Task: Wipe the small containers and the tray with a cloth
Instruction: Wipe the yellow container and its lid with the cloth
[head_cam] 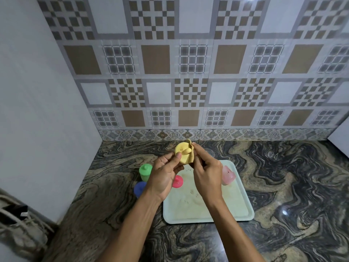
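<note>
A small yellow container (pixel 181 150) with a knobbed lid is held up above the counter between both hands. My left hand (pixel 164 174) grips its left side. My right hand (pixel 205 173) presses a yellowish cloth (pixel 191 152) against its right side. Below lies a pale rectangular tray (pixel 239 210) with smudges and crumbs on it. A red container (pixel 177 182) sits at the tray's left edge, partly hidden by my left hand. A pink container (pixel 228 175) rests on the tray behind my right hand. A green container (pixel 145 172) and a blue one (pixel 139 189) stand on the counter left of the tray.
The counter (pixel 283 176) is dark swirled marble, ending at a patterned tiled wall (pixel 188 72) behind. A white side wall (pixel 37 110) closes off the left. A blurred object (pixel 17 220) sits at the lower left corner.
</note>
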